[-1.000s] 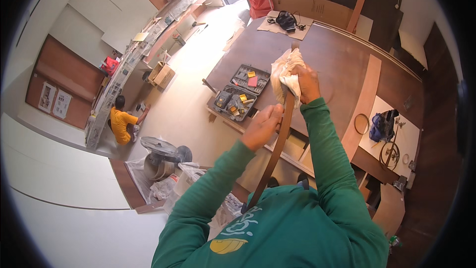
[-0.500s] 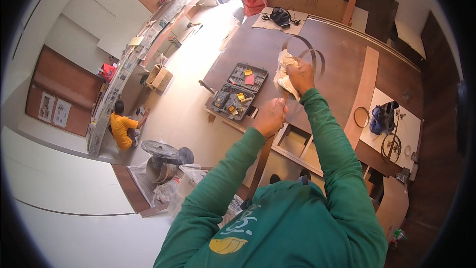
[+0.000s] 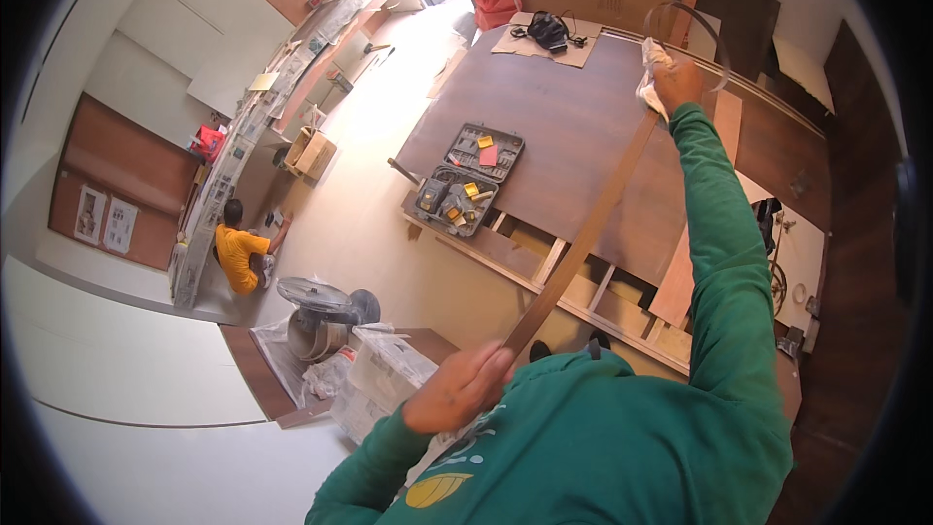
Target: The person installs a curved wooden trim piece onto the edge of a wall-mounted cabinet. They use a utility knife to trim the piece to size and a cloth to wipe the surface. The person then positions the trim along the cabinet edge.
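Observation:
A long brown edge-banding strip (image 3: 580,251) is stretched slantwise from near my body to the far right. Close to my chest, my left hand (image 3: 463,389) pinches its near part; the fingers are slightly blurred and the thumb tip is hard to see. With the arm reaching out over the table, my right hand (image 3: 678,85) is closed around a crumpled whitish cloth (image 3: 650,76) wrapped on the strip. Beyond that hand the strip's far part curls into a loop (image 3: 721,44) in the air.
The brown-topped table (image 3: 544,102) carries an open tool case (image 3: 473,180), a black corded item (image 3: 549,31) on cardboard and a lighter board (image 3: 673,282). Open frame compartments line its near edge. A fan (image 3: 314,294) stands at left. A person in yellow (image 3: 240,255) crouches by the left counter.
My right hand has slid the cloth away along the strip, up and to the right. My left hand has come down and left toward my body, leaving a long straight stretch between them.

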A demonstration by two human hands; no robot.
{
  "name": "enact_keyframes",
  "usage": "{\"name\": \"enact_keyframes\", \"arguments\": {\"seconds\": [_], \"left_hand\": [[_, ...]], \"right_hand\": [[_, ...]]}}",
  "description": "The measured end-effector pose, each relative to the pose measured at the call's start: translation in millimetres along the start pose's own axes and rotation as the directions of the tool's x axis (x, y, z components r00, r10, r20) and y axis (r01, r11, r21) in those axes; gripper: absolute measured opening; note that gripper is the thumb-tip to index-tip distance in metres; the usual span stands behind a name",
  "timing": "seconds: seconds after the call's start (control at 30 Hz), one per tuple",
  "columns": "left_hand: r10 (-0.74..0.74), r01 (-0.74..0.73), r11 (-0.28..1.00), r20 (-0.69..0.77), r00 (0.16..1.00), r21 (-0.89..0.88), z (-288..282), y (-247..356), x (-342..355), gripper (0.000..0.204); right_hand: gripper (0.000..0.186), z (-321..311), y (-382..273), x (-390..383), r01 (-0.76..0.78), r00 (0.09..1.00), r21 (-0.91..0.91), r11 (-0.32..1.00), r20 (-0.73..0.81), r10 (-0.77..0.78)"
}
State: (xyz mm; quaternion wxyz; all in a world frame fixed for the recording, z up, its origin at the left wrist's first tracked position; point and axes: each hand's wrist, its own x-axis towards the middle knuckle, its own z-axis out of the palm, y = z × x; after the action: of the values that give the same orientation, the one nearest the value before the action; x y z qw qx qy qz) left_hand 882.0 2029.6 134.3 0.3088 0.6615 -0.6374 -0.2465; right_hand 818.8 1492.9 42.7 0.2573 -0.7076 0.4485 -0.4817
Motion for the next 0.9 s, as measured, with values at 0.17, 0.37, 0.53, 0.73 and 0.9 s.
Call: {"name": "enact_keyframes", "arguments": {"seconds": [0.17, 0.37, 0.53, 0.73, 0.9], "left_hand": [[-0.487, 0.694, 0.574, 0.500, 0.716, -0.435, -42, 17, -43, 0.035], [-0.472, 0.516, 0.841, 0.244, 0.847, -0.166, -57, -91, -19, 0.054], [-0.203, 0.161, 0.893, -0.056, 0.978, -0.420, -8, -66, 152, 0.064], [-0.373, 0.171, 0.504, -0.035, 0.927, -0.847, 20, -23, 213, 0.053], [-0.350, 0.178, 0.632, -0.072, 0.934, -0.755, 23, -33, 218, 0.032]], "right_hand": [[0.029, -25, -32, 16, 0.033, 0.998, -0.040, 0.999, -0.049, -0.035], [0.024, -7, -89, -19, -0.172, 0.970, 0.632, 0.756, 0.240, 0.020], [0.027, 8, -134, -71, -0.353, 0.911, 0.794, 0.494, 0.411, -0.010], [0.024, 5, -144, -81, -0.364, 0.911, 0.790, 0.494, 0.412, 0.013], [0.026, 10, -125, -75, -0.145, 0.947, 0.614, 0.776, 0.314, -0.072]]}}
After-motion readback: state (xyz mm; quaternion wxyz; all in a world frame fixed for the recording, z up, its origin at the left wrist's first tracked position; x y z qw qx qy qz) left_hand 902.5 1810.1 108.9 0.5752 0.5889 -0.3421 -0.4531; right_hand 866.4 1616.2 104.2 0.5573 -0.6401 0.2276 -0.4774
